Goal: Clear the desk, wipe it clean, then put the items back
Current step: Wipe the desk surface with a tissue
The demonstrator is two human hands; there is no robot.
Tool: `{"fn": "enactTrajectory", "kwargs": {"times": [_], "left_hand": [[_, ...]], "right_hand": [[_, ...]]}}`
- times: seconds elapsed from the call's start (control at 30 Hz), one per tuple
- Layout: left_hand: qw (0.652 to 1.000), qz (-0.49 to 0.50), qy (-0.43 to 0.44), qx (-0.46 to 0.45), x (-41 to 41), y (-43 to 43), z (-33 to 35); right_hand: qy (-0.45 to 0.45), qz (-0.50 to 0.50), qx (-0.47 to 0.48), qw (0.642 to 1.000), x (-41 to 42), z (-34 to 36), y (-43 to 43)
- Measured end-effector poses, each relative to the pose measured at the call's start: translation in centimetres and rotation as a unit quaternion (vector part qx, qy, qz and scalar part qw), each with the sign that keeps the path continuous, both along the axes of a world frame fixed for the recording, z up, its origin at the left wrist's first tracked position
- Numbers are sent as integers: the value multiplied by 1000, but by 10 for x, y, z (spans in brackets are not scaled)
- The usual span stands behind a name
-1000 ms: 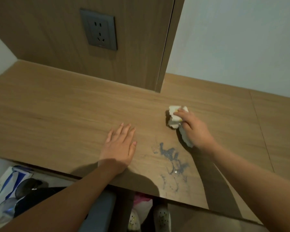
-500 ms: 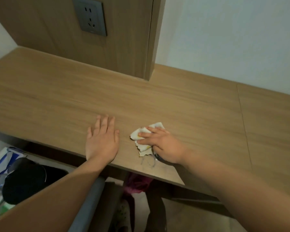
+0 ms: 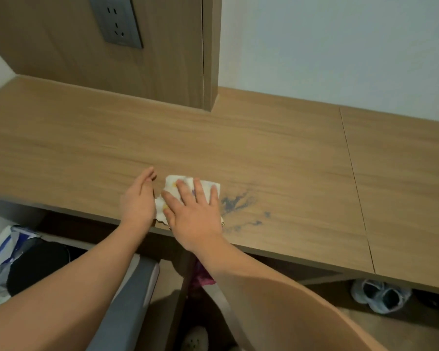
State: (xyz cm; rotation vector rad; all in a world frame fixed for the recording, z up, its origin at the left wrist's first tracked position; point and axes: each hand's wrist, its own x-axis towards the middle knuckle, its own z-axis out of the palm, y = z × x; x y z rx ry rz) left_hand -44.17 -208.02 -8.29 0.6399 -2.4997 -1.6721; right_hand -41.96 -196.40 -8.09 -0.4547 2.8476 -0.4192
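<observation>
The wooden desk (image 3: 264, 148) fills most of the view. A wood panel (image 3: 61, 46) rises from the desk's back left part and carries a dark wall socket (image 3: 115, 21). Below the desk's front edge are a grey chair seat (image 3: 127, 300) and, further right, a pair of pale shoes (image 3: 380, 298). Near the desk's front edge the right hand (image 3: 195, 216) lies flat, fingers straight and spread, pressing a white cloth (image 3: 171, 182) against the desk top. The left hand (image 3: 138, 201) stands on its side on the desk just left of that cloth, fingers relaxed, gripping nothing. A blue smear (image 3: 232, 202) marks the desk top just right of the cloth.
</observation>
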Motion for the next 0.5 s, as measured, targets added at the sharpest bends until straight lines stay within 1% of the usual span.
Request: {"fn": "enactTrajectory", "kwargs": {"times": [0.07, 0.1, 0.17, 0.23, 0.3, 0.43, 0.5], "left_hand": [[993, -57, 4, -107, 0, -4, -5], [980, -91, 7, -174, 1, -4, -8], [942, -162, -2, -293, 2, 0, -9], [900, -208, -32, -382, 3, 8, -8], [868, -238, -53, -433, 7, 20, -8], [839, -290, -56, -457, 9, 39, -10], [825, -310, -52, -469, 10, 45, -10]], "right_hand": [[-17, -4, 34, 999, 1, -4, 3], [-16, -12, 37, 999, 3, -5, 6], [0, -47, 36, 998, 5, -6, 13], [6, -86, 45, 995, 7, -7, 27], [20, -125, 53, 991, 13, -8, 47], [34, -202, 51, 977, 27, -8, 97], [59, -246, 46, 966, 34, -7, 121]]}}
